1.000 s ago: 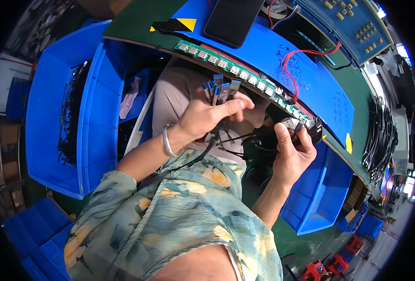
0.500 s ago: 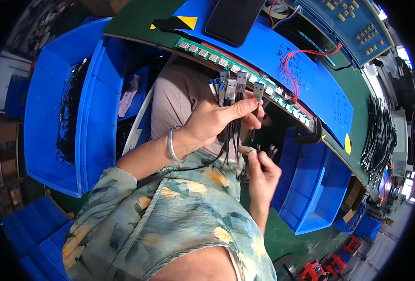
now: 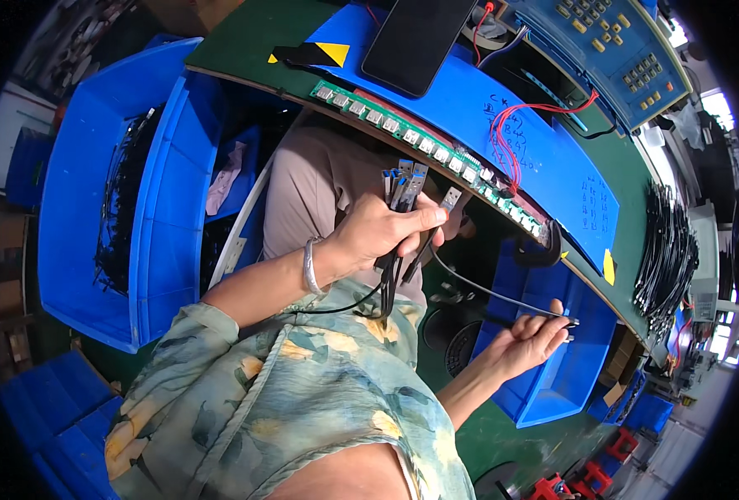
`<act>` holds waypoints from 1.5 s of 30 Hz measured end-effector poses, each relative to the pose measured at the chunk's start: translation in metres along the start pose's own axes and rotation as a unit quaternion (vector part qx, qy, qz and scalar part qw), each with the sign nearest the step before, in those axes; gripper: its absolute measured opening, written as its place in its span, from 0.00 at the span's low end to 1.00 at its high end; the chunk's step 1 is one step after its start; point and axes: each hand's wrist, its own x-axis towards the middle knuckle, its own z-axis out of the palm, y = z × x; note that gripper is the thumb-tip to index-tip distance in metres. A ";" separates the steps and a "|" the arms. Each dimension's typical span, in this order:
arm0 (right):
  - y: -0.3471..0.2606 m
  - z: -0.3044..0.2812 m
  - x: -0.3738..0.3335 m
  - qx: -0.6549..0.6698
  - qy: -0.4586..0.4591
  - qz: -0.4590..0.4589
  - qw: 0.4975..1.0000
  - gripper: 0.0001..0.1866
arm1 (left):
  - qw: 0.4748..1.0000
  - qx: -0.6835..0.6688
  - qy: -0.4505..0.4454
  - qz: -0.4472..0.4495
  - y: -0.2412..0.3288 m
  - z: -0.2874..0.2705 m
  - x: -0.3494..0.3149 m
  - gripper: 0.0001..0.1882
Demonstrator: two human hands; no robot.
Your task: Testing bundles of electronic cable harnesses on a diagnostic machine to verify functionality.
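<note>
Clasping a bundle of blue-tipped USB cables point(image 3: 406, 193), the left hand point(image 3: 393, 232) holds one silver plug point(image 3: 451, 198) apart at its two o'clock. At four o'clock from it, the right hand point(image 3: 528, 340) pinches a thin cable point(image 3: 503, 294) running between both hands. A green circuit board point(image 3: 433, 151) edges the surface point(image 3: 253, 42) toward twelve o'clock.

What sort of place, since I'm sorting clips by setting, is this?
Probably an electronics workshop: a circuit board lies along the edge of the bench, the left hand holds several plugs, and black cables lie bundled at the right.
</note>
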 end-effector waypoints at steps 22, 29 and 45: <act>0.055 0.053 -0.014 -0.134 -0.252 0.050 0.957 0.10 | 0.998 -0.009 0.061 0.020 -0.009 0.013 0.022 0.07; 0.060 0.057 -0.014 -0.139 -0.241 0.070 0.958 0.10 | 0.997 0.002 0.054 0.056 -0.009 0.014 0.029 0.05; 0.062 0.065 -0.015 -0.081 -0.190 0.111 0.972 0.12 | 0.998 -0.024 0.046 0.039 -0.007 0.014 0.031 0.05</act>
